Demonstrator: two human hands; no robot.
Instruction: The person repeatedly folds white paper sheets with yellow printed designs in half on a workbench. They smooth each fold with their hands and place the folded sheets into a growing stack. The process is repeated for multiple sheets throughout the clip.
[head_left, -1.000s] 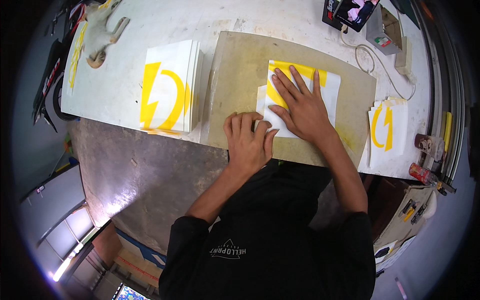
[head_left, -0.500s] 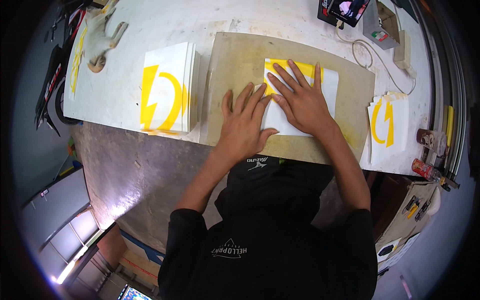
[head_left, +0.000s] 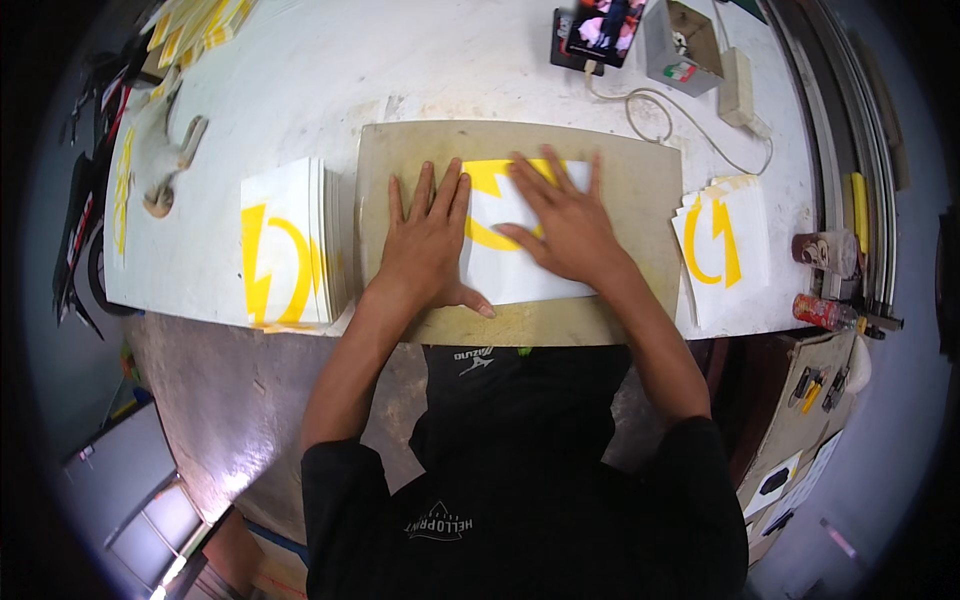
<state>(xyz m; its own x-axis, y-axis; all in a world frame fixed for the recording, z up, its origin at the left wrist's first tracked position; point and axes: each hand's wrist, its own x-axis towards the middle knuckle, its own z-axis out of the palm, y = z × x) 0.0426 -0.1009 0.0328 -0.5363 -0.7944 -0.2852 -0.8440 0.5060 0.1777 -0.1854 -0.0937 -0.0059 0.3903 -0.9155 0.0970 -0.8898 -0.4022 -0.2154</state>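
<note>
A white sheet of paper or similar flat piece with a yellow print (head_left: 525,275) lies on a tan mat (head_left: 650,195) in front of me. My left hand (head_left: 425,240) rests flat along the sheet's left edge, fingers spread and thumb stretched toward its lower edge. Across the upper right of the sheet lies my right hand (head_left: 572,228), fingers apart and slightly blurred, covering part of the yellow print. To the left stands a thick stack of similar printed pieces (head_left: 283,245). On the right, a fanned pile of them (head_left: 725,240) lies beside the mat.
A cat (head_left: 165,140) lies at the far left of the white table (head_left: 420,60), near more yellow-striped pieces (head_left: 215,25). At the back stand a lit phone (head_left: 606,28), a grey box (head_left: 685,50) and a cable (head_left: 650,95). Two cups (head_left: 824,252) sit by the right edge.
My left hand has moved away from my right toward the sheet's left edge, and the hands are now apart. More of the yellow curve shows. The whole view has shifted.
</note>
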